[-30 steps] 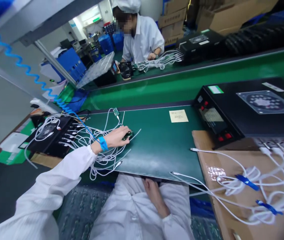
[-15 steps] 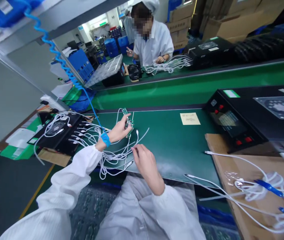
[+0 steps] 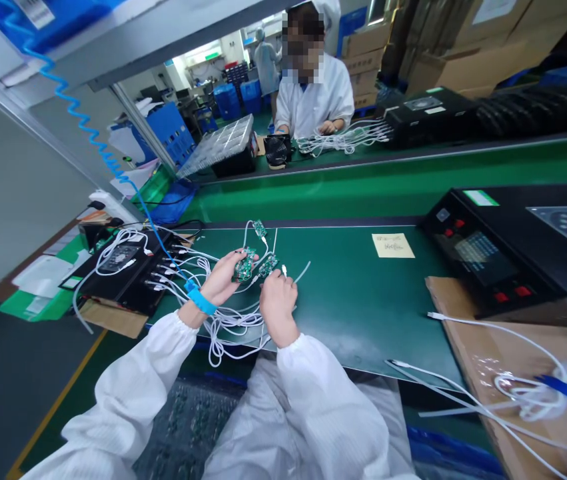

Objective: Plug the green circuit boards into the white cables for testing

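My left hand [image 3: 224,275], wearing a blue wrist strap [image 3: 199,298], grips a green circuit board [image 3: 244,265] between thumb and fingers. Just to the right, a second green circuit board [image 3: 268,265] lies beside my right hand [image 3: 279,300]. The fingers of that hand are curled closed, and what they hold, if anything, is hidden. A white cable plug [image 3: 284,271] shows right behind its knuckles. Farther back lies a third small circuit board [image 3: 260,229] with a white cable at it. Tangled white cables [image 3: 236,320] spread under and between both hands.
A black box with cable ports [image 3: 123,267] stands at left. On the right sit a black tester with a screen [image 3: 483,247], cardboard [image 3: 456,333] and bundled cables [image 3: 533,393]. A paper note [image 3: 393,245] lies on the green table [image 3: 348,300]. A co-worker [image 3: 316,93] sits opposite.
My left hand has drawn back toward me and now holds a circuit board. My right hand has moved up to the boards, its fingers curling in. The view has shifted slightly.
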Available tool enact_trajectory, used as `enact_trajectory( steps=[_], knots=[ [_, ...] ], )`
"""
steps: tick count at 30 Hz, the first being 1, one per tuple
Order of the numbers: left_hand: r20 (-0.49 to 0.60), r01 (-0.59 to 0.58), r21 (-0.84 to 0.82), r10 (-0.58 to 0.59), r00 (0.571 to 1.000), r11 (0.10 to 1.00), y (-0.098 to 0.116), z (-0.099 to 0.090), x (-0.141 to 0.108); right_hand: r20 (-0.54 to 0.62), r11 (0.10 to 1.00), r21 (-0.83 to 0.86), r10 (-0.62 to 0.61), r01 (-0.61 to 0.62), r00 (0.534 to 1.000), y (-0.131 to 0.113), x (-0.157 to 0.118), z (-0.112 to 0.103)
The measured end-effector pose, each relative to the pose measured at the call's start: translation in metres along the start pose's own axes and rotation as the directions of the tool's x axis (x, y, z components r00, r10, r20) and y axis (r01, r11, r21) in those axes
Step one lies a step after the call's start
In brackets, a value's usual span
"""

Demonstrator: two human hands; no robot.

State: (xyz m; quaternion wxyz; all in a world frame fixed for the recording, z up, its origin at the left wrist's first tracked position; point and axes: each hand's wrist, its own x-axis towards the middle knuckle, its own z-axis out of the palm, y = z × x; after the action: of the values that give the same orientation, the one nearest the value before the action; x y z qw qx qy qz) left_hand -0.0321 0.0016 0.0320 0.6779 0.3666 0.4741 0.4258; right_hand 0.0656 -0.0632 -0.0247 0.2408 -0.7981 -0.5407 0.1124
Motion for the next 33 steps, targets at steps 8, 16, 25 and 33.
enact_trajectory(
  steps=[8, 16, 25, 33],
  knots=[
    [0.013, 0.019, -0.048, -0.019, 1.0, 0.999, -0.004, 0.004, 0.003, 0.071, 0.998, 0.054, 0.033, -0.037, 0.997, 0.009, -0.014, -0.014],
    [0.086, -0.089, -0.009, 0.089, 0.992, 0.996, -0.002, -0.001, 0.01, -0.031, 0.788, 0.613, -0.047, 0.056, 0.998, 0.029, -0.026, 0.0],
    [0.081, -0.129, -0.023, 0.13, 0.988, 0.991, -0.002, 0.001, 0.006, 0.048, 0.481, 0.877, -0.111, 0.011, 0.993, 0.025, -0.02, -0.001],
    [0.069, -0.135, -0.035, 0.137, 0.988, 0.99, -0.002, 0.007, 0.007, 0.051, 0.463, 0.886, -0.114, 0.008, 0.992, 0.024, -0.022, -0.003]
  ],
)
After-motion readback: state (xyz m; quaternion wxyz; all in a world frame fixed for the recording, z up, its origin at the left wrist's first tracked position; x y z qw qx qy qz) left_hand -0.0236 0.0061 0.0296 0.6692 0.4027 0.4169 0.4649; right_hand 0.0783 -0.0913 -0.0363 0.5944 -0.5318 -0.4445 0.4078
